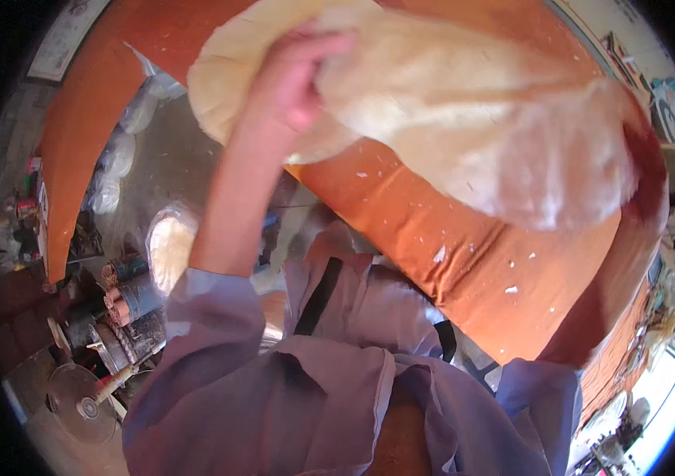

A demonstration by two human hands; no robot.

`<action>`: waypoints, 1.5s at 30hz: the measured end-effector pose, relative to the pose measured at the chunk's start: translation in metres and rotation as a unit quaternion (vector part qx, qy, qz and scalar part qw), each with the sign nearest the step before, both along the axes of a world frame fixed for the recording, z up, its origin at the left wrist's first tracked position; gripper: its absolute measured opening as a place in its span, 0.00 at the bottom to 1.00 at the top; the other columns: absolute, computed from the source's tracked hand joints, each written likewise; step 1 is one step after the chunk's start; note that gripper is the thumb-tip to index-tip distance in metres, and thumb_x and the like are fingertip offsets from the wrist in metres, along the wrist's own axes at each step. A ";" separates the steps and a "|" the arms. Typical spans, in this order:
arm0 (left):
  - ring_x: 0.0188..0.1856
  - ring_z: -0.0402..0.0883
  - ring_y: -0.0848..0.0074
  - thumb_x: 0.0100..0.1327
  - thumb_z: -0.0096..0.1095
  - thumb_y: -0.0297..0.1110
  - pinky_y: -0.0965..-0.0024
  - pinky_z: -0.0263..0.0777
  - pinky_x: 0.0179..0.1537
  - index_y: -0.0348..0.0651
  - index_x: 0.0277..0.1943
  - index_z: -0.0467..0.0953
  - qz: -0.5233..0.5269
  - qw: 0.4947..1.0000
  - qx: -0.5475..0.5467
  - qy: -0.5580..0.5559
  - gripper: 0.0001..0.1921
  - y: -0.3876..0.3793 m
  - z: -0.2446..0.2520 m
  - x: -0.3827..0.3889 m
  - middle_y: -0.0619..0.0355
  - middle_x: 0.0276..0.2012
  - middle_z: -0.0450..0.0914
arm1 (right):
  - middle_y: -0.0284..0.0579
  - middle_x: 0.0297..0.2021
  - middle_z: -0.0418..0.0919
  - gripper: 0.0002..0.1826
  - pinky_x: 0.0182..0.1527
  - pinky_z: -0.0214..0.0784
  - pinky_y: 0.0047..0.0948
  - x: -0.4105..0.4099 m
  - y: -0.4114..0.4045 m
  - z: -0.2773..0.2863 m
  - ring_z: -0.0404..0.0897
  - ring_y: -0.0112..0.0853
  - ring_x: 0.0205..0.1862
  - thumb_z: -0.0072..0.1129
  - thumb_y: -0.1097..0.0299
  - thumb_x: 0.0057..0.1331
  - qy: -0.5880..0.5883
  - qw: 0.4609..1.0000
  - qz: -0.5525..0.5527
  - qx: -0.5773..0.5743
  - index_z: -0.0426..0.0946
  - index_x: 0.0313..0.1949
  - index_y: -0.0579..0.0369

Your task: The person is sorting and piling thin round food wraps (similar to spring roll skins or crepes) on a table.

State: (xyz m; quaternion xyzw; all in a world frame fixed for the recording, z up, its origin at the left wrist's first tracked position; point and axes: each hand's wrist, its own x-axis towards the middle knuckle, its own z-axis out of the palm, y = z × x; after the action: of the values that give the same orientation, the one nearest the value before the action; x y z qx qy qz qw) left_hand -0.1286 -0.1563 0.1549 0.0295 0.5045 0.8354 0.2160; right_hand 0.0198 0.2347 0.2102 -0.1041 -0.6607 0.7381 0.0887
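Observation:
Across the upper part of the view stretches a large, thin, pale sheet of what looks like flatbread or papad [426, 77], blurred and folded lengthwise. Its right part has a glossy, see-through look, like clear plastic. My left hand [298, 77] grips its left end with curled fingers, also blurred. Beneath that hand, another round pale sheet [218, 77] lies at the edge of the orange-covered table [397, 196]. My right hand [632, 119] is at the far right end of the folded sheet; its fingers are mostly hidden, so its hold is unclear.
Small pale flakes [511, 290] are scattered over the wrinkled orange cover. Several clear-wrapped packs [114, 160] line the left floor area. A clear-wrapped pale round stack [172, 250] stands by my left elbow. Rolled bundles [135, 300] and a fan [84, 404] are at lower left.

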 end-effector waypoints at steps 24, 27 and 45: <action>0.31 0.77 0.80 0.54 0.67 0.23 0.76 0.70 0.30 0.34 0.51 0.76 0.187 0.889 -0.414 0.062 0.19 -0.263 -0.093 -0.114 0.59 0.31 0.80 | 0.41 0.21 0.79 0.32 0.16 0.63 0.24 -0.171 -0.255 -0.151 0.73 0.24 0.15 0.66 0.73 0.56 -0.165 0.972 0.049 0.158 0.65 0.60 0.63; 0.31 0.77 0.80 0.54 0.67 0.22 0.76 0.70 0.31 0.34 0.51 0.76 0.192 0.888 -0.412 0.077 0.20 -0.267 -0.100 -0.109 0.59 0.31 0.80 | 0.41 0.21 0.79 0.35 0.17 0.65 0.22 -0.171 -0.247 -0.148 0.74 0.23 0.17 0.68 0.72 0.56 -0.121 0.968 0.068 0.207 0.64 0.62 0.62; 0.69 0.60 0.52 0.63 0.61 0.49 0.55 0.50 0.70 0.51 0.68 0.65 0.053 0.629 -0.643 0.433 0.31 -0.191 -0.036 -0.123 0.48 0.67 0.65 | 0.65 0.64 0.61 0.39 0.65 0.53 0.51 -0.169 -0.359 -0.088 0.61 0.56 0.66 0.65 0.47 0.58 0.068 0.709 0.185 0.677 0.64 0.65 0.50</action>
State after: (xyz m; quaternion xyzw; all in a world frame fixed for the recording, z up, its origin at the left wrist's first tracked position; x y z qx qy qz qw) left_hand -0.2514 -0.3469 0.1193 0.2151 0.9498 0.1999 -0.1078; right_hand -0.1492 -0.1239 0.1225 0.1587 -0.9814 0.0992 0.0420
